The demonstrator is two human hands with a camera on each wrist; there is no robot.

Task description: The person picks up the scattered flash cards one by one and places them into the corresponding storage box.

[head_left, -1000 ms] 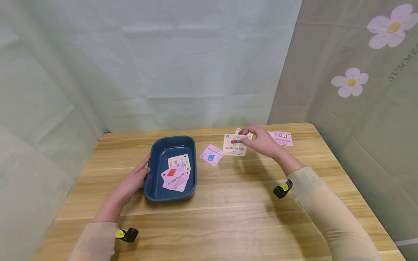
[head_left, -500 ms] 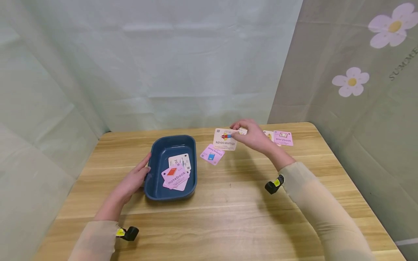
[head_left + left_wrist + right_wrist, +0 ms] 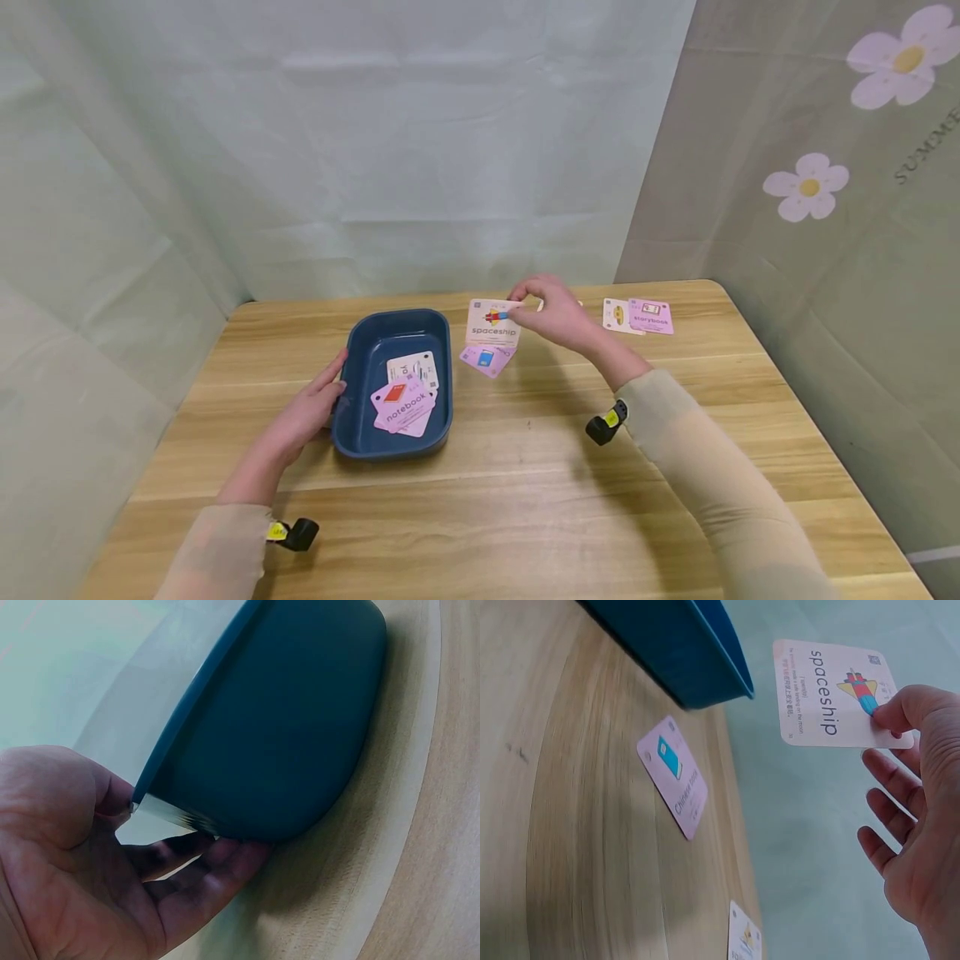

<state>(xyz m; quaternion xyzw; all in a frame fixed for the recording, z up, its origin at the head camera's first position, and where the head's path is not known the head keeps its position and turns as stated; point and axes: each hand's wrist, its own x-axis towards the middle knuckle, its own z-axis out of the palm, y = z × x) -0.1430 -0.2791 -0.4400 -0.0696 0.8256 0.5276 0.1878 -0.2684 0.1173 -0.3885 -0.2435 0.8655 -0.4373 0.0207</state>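
In the head view, my right hand (image 3: pixel 561 318) pinches a white "spaceship" picture card (image 3: pixel 491 332) between thumb and fingers, above the table. Beneath it a pink "Chinese book" card (image 3: pixel 487 362) lies partly covered. The right wrist view shows the thumb on the rocket picture of the spaceship card (image 3: pixel 821 694), other fingers loose behind. At the left, my left hand (image 3: pixel 306 415) grips the side of a dark blue plastic bin (image 3: pixel 367 358). The left wrist view has the thumb at the rim of the bin (image 3: pixel 277 720) and fingers against its outer side. A pink "notebook" card (image 3: pixel 403 403) tops several cards inside.
Right of my right hand lie a pink "storybook" card (image 3: pixel 651 317) and an overlapping white card (image 3: pixel 617 315) with a yellow picture. Another white card (image 3: pixel 744 936) lies near the table's far edge, mostly hidden by the hand in the head view. Curtains stand behind the table (image 3: pixel 495 483).
My right hand has carried the spaceship card left, from beside the Chinese book card to over it. Cards behind the hand have come into view. The left hand and bin stay put.
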